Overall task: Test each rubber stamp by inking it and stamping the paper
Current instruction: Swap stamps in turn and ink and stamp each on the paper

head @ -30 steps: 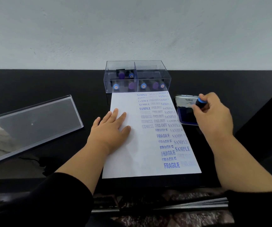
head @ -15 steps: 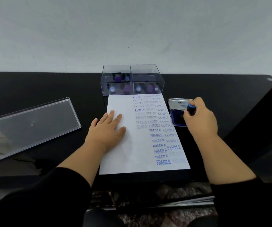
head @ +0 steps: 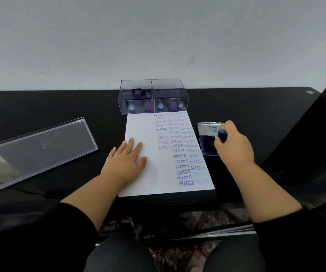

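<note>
While R hand (head: pixel 234 146) grips rubber stamp (head: pixel 221 134) w/ fingers curled round its black barrel, blue cap ring showing on top, stamp face down over blue ink pad (head: pixel 209 146); contact w/ pad hidden by hand, can't tell. Pad tin open, silver lid (head: pixel 210 129) folded back, just R of paper (head: pixel 148 173). L hand (head: pixel 125 160) flat on paper's L half, fingers straight, holding nothing, pinning sheet to black table (head: pixel 40 107).

Paper white, portrait, R half packed w/ blue imprints: SAMPLE, FAX OUT, EXPRESS, FRAGILE, some crisp, some faint. L half unmarked.

Clear acrylic box (head: pixel 153 96) touching paper's far edge, split into compartments. Holds more stamps (head: pixel 148 106), upright, purple and blue tops: two in back L cell, two in front L, three in front R. Back R cell contents unclear through glare.

Clear lid (head: pixel 40 150) flat on table, well L of paper, apart from box.
</note>
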`<state>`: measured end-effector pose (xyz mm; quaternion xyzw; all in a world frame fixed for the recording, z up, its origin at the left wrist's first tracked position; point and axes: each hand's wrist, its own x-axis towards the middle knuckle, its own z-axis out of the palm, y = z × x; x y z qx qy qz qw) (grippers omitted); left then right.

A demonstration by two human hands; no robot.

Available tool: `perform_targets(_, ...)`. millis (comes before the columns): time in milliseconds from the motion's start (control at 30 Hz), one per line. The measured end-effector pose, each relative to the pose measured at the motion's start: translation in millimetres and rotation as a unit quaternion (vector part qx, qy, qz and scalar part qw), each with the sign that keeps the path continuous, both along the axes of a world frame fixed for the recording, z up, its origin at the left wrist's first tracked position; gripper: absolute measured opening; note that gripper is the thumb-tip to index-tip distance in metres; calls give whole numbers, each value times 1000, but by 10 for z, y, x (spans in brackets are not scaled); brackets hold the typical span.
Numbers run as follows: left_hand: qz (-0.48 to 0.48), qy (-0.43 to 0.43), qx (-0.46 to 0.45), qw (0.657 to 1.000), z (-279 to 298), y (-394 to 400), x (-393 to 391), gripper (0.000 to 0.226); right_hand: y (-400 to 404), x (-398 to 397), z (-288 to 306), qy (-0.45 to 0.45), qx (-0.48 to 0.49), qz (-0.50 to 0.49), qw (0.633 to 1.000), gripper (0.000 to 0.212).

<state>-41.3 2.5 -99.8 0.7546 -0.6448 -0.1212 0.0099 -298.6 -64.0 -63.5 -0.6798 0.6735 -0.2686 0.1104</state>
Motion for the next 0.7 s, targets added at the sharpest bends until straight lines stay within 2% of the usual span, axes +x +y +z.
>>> perform_targets(400,4,15,-11,1000,4,88,-22,55,88,-8,-22,-9,-9,3,1000,17)
perform_targets(700,11,24,-17,1000,10,82,-32,55,179,235,103,-74,-24,22,997,18)
